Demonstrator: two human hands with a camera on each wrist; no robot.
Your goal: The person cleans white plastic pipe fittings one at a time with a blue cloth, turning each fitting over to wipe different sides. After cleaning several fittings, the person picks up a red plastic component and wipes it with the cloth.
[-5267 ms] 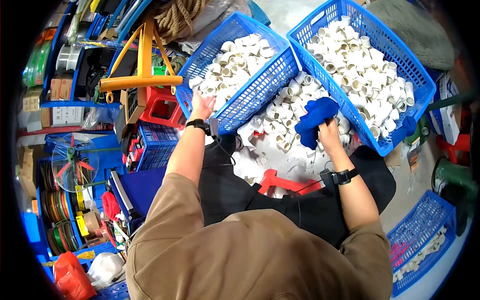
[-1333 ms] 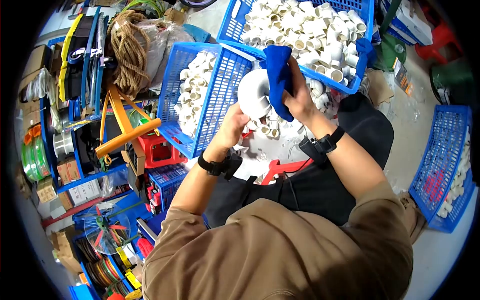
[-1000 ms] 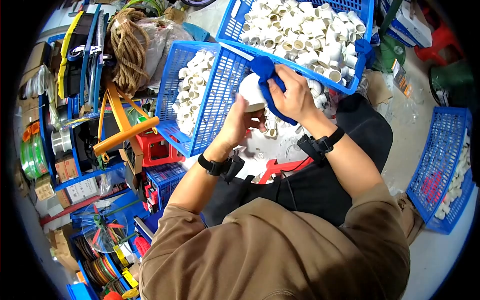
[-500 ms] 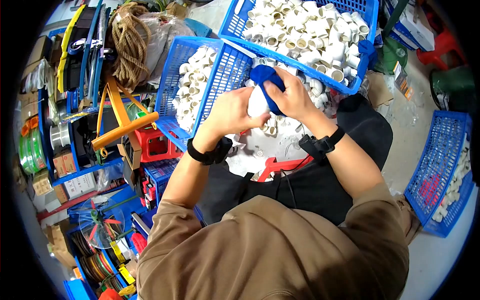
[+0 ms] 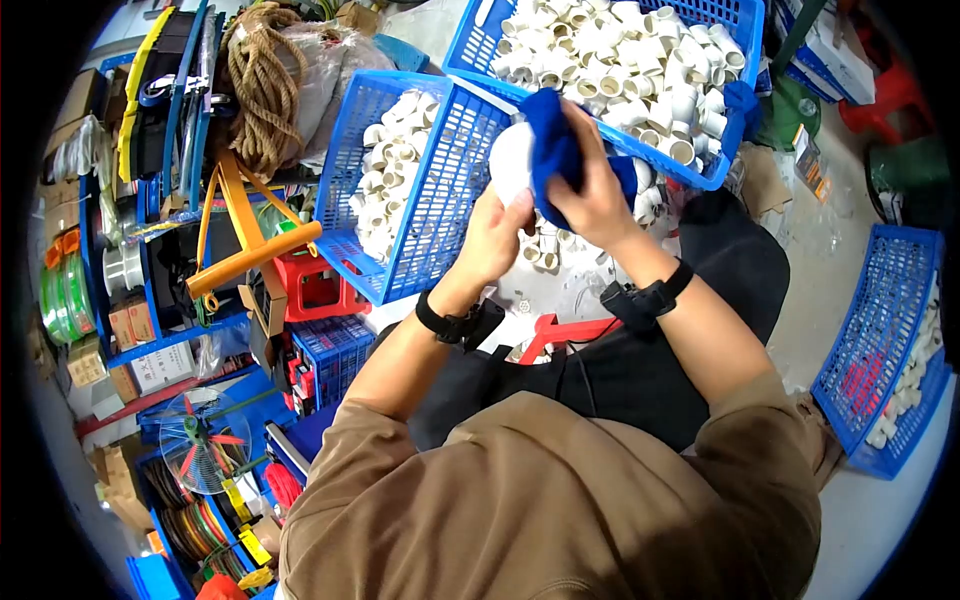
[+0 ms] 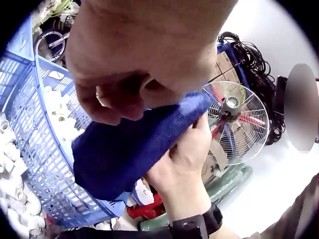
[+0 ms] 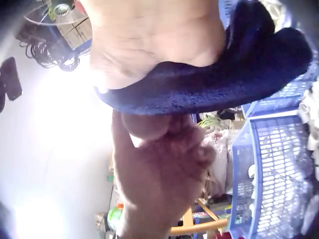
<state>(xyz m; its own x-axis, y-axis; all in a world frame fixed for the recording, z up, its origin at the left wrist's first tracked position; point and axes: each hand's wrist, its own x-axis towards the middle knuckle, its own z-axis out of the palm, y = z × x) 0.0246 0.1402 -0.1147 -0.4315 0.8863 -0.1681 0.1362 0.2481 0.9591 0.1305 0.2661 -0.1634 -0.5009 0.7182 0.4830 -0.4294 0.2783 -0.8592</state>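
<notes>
Head view: left hand (image 5: 490,235) grips the white pipe fitting (image 5: 512,160), just left of the blue cloth (image 5: 553,145) and touching it. Thumb on near side, other fingers mostly hidden. Right hand (image 5: 600,200) has the cloth bunched in bent fingers, pressed on the fitting's right side. Smaller blue basket (image 5: 440,190) of white fittings is left of the cloth; larger blue basket (image 5: 610,130) of them sits beyond it, to the right. Left wrist view: left fingers curled in close above the cloth; what they touch there is mostly hidden. Right hand below the cloth, fingers partly behind it. Right wrist view: right hand over the cloth, fingertips out of sight. Left hand under it, fingers bent; blurred, can't tell exact contact.
</notes>
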